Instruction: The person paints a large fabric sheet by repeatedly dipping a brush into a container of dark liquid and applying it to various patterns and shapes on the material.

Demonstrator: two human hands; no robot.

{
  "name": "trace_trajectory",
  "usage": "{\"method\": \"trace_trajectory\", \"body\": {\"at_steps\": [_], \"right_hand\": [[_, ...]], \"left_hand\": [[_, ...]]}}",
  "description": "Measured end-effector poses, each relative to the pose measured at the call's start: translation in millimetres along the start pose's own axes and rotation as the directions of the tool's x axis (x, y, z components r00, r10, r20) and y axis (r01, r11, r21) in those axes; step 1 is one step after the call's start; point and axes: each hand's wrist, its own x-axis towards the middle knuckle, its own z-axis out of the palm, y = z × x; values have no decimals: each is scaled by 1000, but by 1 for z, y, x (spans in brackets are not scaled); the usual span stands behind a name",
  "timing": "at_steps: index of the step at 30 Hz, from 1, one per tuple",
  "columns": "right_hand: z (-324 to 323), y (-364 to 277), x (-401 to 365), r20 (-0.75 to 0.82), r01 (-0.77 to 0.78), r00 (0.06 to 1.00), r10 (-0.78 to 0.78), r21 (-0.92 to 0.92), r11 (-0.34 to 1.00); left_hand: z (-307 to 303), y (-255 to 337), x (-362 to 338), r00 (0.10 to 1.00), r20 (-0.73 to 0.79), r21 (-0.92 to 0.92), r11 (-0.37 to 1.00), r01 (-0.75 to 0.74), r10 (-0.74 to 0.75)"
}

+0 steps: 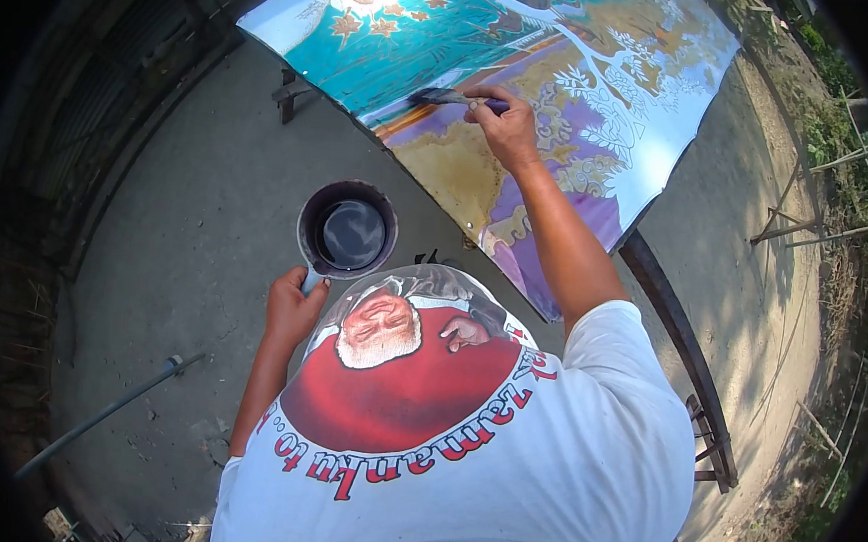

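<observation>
Grey floor [181,176], dark wall [93,81] at left, sunlit ground [784,322], greenery [830,65] at right

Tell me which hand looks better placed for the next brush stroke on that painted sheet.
Probably the right hand: it holds the brush, with its bristles over the painted sheet. The left hand is away from the sheet and grips the handle of the dark pot.

The cloth [571,110] is stretching across the far side, teal at left, purple and brown nearer, white at right. The brush [453,96] is extending low over it, purple handle rightward, dark bristles leftward. Left of the cloth, the pot [313,219] is facing upward, holding dark liquid [354,236], its pale handle pointing near.
</observation>
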Motion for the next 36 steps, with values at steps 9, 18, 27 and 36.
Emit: {"method": "trace_trajectory", "body": {"at_steps": [9, 18, 27, 36], "right_hand": [[-27, 22, 29, -136, 72, 986, -96, -173, 982], [-29, 26, 24, -83, 111, 988, -131, -207, 972], [-21, 14, 4, -40, 181, 981, -191, -172, 968], [-1, 13, -8, -81, 231, 960, -268, -313, 921]], "left_hand": [[-2, 10, -5, 999, -17, 30, 999, -43, 43], [-1, 11, -10, 1000, -9, 18, 1000, 8, -8], [2, 8, -14, 1000, -23, -4, 1000, 11, -11], [2, 3, -12, 999, -21, -16, 999, 39, -39]]}}
